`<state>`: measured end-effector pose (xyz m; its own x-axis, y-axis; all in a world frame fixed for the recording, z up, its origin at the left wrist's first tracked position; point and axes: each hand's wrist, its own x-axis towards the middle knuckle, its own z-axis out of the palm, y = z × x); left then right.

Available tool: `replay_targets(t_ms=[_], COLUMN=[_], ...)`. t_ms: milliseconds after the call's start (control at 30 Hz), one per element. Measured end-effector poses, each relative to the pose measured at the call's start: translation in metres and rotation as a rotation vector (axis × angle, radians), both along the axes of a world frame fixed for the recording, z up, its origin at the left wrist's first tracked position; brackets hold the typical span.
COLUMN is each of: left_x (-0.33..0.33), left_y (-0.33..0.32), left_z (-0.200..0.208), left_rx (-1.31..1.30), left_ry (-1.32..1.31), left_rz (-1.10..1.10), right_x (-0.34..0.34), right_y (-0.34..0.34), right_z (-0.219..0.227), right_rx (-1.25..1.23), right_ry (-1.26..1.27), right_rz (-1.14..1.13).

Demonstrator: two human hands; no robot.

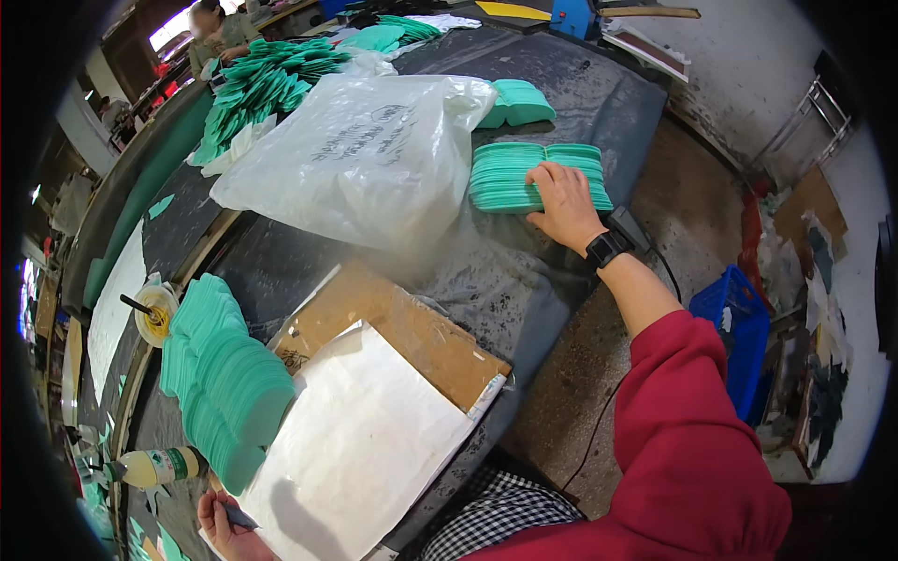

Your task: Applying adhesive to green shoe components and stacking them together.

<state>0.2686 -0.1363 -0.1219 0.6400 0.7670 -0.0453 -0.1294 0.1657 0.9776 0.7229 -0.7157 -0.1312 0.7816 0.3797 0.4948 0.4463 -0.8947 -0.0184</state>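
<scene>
The right hand (569, 215) lays half-open fingers (557, 178) on the stack (500, 179), perhaps for steadiness; the left hand (223, 531) pinches a grey piece (240, 516).

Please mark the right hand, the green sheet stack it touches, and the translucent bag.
Right hand (565, 202): head view, back of the hand.
Green sheet stack (502, 179): head view, layered edges left of the fingers.
Translucent bag (351, 168): head view, middle of its surface.

Items I log through the headset: one blue crate (745, 355), at floor level, right; one pale-yellow bottle (140, 469), green-labelled, left; one round tub (166, 299), yellow contents; one yellow sheet (513, 10), far end; one co-worker (223, 39), background.
</scene>
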Motion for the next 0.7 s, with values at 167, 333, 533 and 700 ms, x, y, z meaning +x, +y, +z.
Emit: replay_targets(t_ms=[167,333,533,700], left_x=[-0.014,-0.016,-0.014,-0.008], left_y=[-0.007,-0.037,-0.048,-0.058], left_z=[-0.013,0.001,-0.010,-0.015], left_rx=[-0.030,-0.007,-0.128,-0.143], left_ry=[-0.006,0.139,0.062,0.109], left_rz=[-0.033,-0.019,0.071,0.069], right_x=[0.004,-0.003,-0.008,0.001], right_y=[0.001,0.001,0.014,0.011], right_z=[0.016,0.001,0.001,0.004], right_rx=[-0.026,-0.105,-0.038,-0.080], right_ry=[0.067,-0.046,-0.064,-0.026], right_rz=[0.022,0.089,0.023,0.021])
